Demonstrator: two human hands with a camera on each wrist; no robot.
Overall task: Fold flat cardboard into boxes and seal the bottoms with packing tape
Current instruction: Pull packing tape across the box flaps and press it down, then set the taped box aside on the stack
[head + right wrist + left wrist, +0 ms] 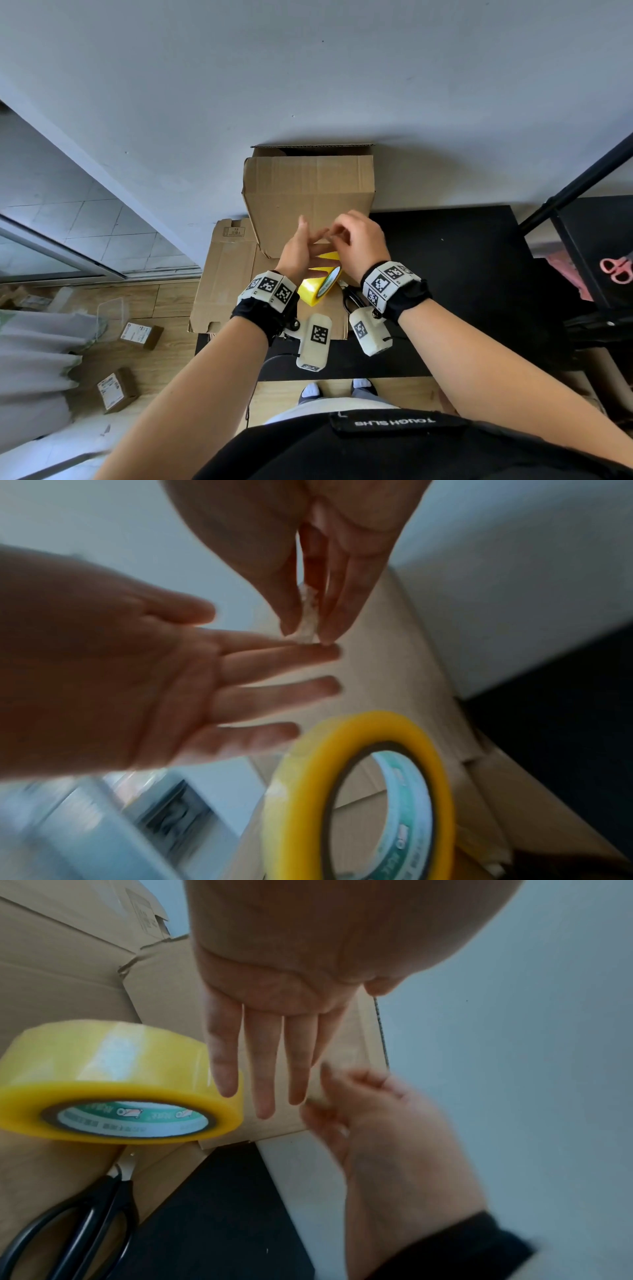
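A folded brown cardboard box (pixel 308 192) stands on the black table (pixel 462 274) against the wall, one side toward me. In front of it my left hand (pixel 301 246) is held flat with straight, spread fingers (pixel 267 1056). My right hand (pixel 356 236) pinches a small crumpled scrap of clear tape (pixel 308 615) between thumb and fingers, right at my left hand's fingertips. The yellow tape roll (pixel 320 284) lies tilted on the flat cardboard (pixel 226 274) just below both hands, untouched.
Black scissors (pixel 85 1218) lie beside the roll on the flat cardboard. A black rack with pink scissors (pixel 616 270) stands at the right. Two small parcels (pixel 140 335) lie on the wooden floor at the left.
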